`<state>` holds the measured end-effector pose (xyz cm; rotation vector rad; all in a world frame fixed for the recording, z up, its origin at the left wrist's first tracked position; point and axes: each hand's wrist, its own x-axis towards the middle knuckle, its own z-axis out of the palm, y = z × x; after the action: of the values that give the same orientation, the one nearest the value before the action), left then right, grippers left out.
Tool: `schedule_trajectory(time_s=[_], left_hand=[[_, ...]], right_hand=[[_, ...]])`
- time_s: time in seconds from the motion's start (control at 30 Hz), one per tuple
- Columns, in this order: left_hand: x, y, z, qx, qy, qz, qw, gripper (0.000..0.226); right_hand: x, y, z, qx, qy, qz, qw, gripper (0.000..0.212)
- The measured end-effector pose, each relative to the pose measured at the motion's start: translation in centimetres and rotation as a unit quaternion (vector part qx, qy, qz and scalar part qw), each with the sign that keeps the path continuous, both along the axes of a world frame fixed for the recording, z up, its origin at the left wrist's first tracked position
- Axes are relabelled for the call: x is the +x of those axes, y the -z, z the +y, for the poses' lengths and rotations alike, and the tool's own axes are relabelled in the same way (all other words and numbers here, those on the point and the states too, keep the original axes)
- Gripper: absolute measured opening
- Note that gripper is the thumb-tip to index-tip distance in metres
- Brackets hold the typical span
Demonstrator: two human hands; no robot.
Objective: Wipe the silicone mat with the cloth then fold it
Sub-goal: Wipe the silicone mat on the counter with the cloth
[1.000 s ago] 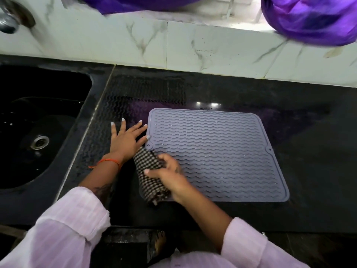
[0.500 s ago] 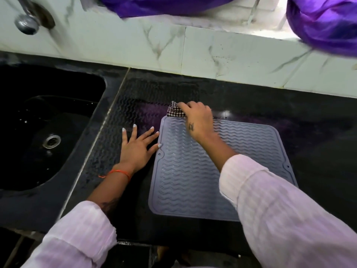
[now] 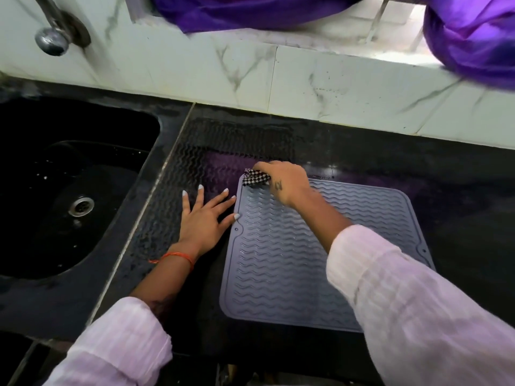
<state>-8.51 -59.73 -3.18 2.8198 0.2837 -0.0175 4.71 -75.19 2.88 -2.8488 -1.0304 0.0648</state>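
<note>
A grey silicone mat [image 3: 281, 260] with a wavy ribbed surface lies flat on the black counter. My right hand [image 3: 284, 181] grips a black-and-white checked cloth [image 3: 255, 177] at the mat's far left corner; most of the cloth is hidden under the hand. My left hand [image 3: 204, 215] rests flat on the counter with fingers spread, its fingertips touching the mat's left edge.
A black sink [image 3: 64, 190] with a round metal drain [image 3: 80, 206] lies to the left, a metal tap [image 3: 53, 37] above it. White marble wall tiles [image 3: 320, 82] run behind the counter. Purple fabric [image 3: 473, 37] hangs at the top right.
My right hand swept the cloth from the mat's near left corner up to its far left corner and stays there. My left hand kept its place at the mat's left edge.
</note>
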Motion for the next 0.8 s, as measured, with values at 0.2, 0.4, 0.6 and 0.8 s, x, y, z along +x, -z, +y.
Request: schedule_trajectory(time_s=[0.2,0.4,0.6,0.8], left_hand=[[0.1,0.3,0.4,0.011,0.014,0.003,1.0,0.063],[-0.1,0.4,0.4,0.052,0.031,0.004,0.998,0.082],[-0.8,0.1,0.1,0.089,0.019,-0.016,0.996,0.072],[-1.2,-0.2,-0.4,0.076,0.022,-0.046,0.996,0.065]], right_hand=[[-6.9,5.0,-1.6,0.053,-0.01,-0.095,0.994,0.053],[-4.1,2.0,-1.1,0.0,-0.031,0.001,1.0,0.057],[-10.1,2.4,-2.6,0.062,0.0,-0.031,0.998,0.06],[-10.2,3.5,-2.9,0.068,-0.017,-0.032,0.997,0.058]])
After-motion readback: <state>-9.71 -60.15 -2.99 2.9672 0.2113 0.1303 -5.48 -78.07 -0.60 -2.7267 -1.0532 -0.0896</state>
